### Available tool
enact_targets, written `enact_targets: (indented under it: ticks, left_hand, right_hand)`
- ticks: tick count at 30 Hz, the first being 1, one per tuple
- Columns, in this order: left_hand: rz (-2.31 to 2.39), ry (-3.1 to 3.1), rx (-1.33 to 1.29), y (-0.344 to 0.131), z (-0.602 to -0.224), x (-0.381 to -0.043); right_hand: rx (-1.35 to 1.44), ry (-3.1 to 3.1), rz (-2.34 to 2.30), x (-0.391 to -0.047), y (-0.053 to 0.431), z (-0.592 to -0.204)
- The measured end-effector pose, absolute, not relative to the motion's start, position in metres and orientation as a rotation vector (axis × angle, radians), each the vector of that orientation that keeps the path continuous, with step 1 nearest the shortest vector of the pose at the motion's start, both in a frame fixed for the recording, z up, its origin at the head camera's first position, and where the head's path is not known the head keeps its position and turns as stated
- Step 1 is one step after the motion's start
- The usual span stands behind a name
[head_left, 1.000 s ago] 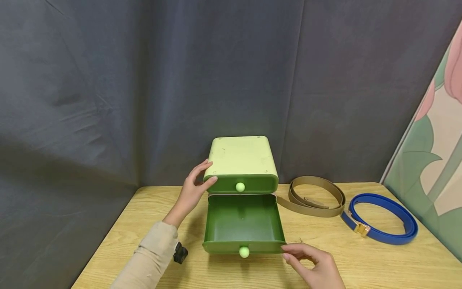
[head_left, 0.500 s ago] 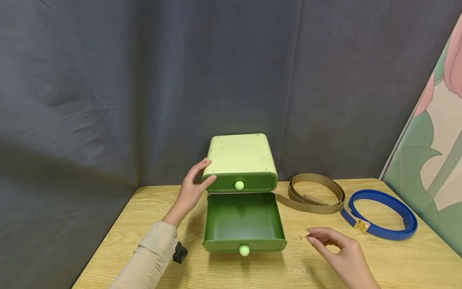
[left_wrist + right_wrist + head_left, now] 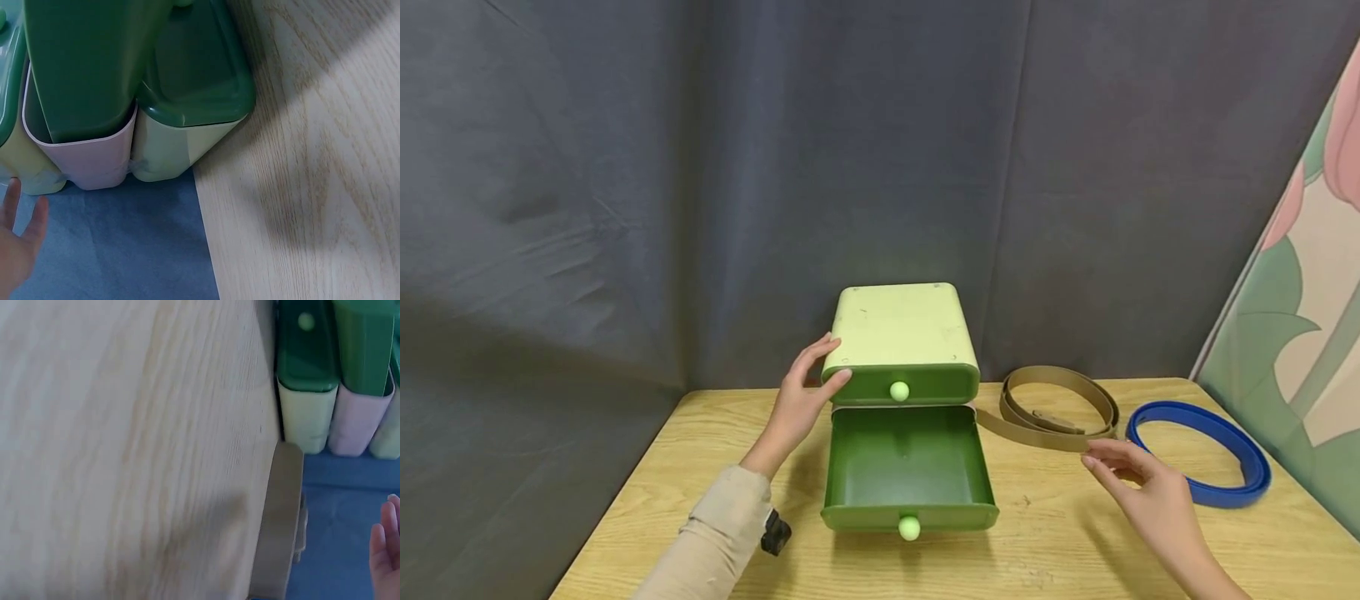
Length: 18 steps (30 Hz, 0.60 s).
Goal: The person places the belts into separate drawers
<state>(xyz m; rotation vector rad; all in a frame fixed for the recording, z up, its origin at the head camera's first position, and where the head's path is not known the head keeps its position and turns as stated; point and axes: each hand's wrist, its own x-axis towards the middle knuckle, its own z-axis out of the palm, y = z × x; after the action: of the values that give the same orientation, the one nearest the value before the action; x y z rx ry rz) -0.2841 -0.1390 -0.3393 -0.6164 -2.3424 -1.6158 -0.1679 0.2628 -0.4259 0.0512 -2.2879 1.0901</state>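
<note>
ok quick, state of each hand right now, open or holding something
Left hand: open, touching the drawer unit.
Right hand: open, holding nothing.

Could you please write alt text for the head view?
Pale-topped green drawer unit on a wooden table, its second drawer down pulled out, empty. A person's left-hand grip touches the unit's upper left; the right-hand grip is near a coiled brown belt and coiled blue belt.

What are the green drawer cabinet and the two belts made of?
Drawer cabinet: probably moulded plastic, with rounded corners and a soft sheen inside the open drawer. Brown belt and blue belt: smooth leather or imitation, judging by their even, coiled bands; I can't tell which.
</note>
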Motion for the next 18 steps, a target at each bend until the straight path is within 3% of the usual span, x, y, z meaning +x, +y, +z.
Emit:
enact_targets:
  ticks: [9,18]
  left_hand:
    - [-1.661,-2.327,-0.619,-0.138,-0.341,-0.284]
    - [-1.655,-2.318,-0.637,-0.139,-0.339,-0.284]
  right_hand:
    - [-0.064,-2.309,1.187,-0.185,0.300,-0.432]
    - [0.063,-2.319,1.028,-0.200,0.336,-0.440]
